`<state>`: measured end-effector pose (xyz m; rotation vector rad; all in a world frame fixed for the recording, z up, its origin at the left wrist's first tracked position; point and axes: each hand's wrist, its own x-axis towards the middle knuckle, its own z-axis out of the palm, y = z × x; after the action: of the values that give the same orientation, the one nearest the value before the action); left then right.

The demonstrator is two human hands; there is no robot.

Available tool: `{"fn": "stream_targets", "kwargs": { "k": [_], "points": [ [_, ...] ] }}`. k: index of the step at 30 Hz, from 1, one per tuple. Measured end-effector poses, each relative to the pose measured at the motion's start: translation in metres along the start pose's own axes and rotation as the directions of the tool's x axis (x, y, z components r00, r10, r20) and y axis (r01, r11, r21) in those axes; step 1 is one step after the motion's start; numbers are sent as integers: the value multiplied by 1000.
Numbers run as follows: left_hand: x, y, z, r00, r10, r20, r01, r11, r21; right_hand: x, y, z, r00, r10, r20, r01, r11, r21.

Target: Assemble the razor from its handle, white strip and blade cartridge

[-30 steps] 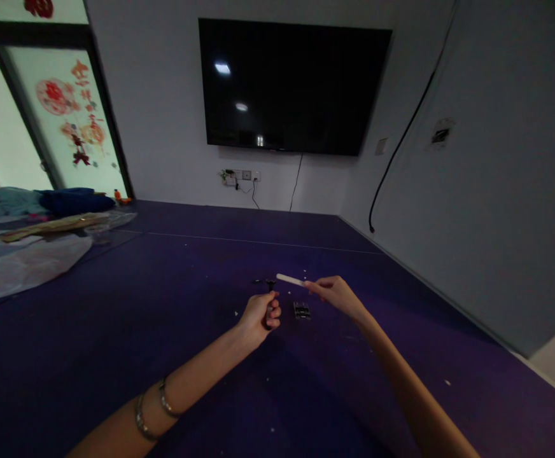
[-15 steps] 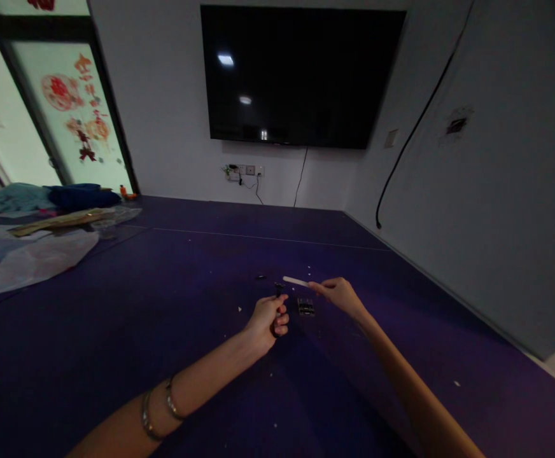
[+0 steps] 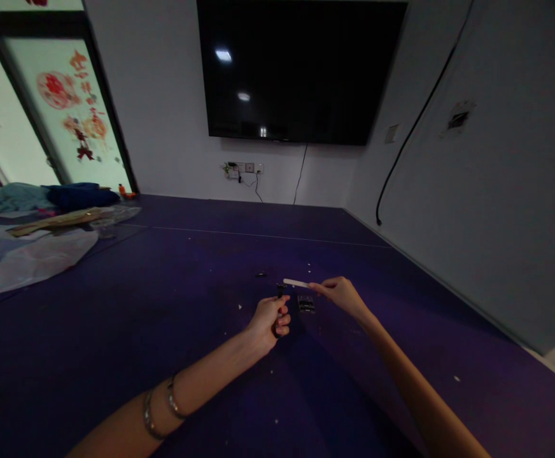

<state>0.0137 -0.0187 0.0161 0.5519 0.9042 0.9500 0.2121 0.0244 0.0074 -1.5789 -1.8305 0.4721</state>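
Note:
My left hand is closed around the handle of a slim black razor, whose T-shaped head points up and away from me. Most of the handle is hidden in the fist. Between thumb and fingers, my right hand pinches a pale flat stick with a rounded end. The stick's tip reaches left to the razor head; whether they touch I cannot tell. Just right of my left fist lies a small clear case with dark pieces in it. Beyond the razor is a small black piece.
Purple covering spreads under my hands, dotted with small white scraps. Plastic sheeting and folded cloths lie at the left. A television hangs on the far wall; a black cable runs down the right wall.
The razor head has shifted very slightly right, nearer the stick's tip. Both hands keep their grips, and the whole view has moved a little.

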Motion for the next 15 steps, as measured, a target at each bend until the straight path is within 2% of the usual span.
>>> {"fn": "stream_targets", "kwargs": {
  "k": [5,9,13,15],
  "points": [
    [1,-2,-1,1000,5,18,-5,1000,8,-3,-2,0,997,-42,58,42,999,15],
    [2,-3,-2,1000,-13,4,13,1000,10,-3,-3,3,997,-53,-53,51,998,-48],
    [2,-4,-2,1000,-6,24,6,1000,12,-3,-4,7,996,-86,-18,85,996,-14],
    [3,-5,-3,1000,-10,29,10,1000,11,-3,-3,9,996,-78,-45,76,996,-38]
  ]
}}
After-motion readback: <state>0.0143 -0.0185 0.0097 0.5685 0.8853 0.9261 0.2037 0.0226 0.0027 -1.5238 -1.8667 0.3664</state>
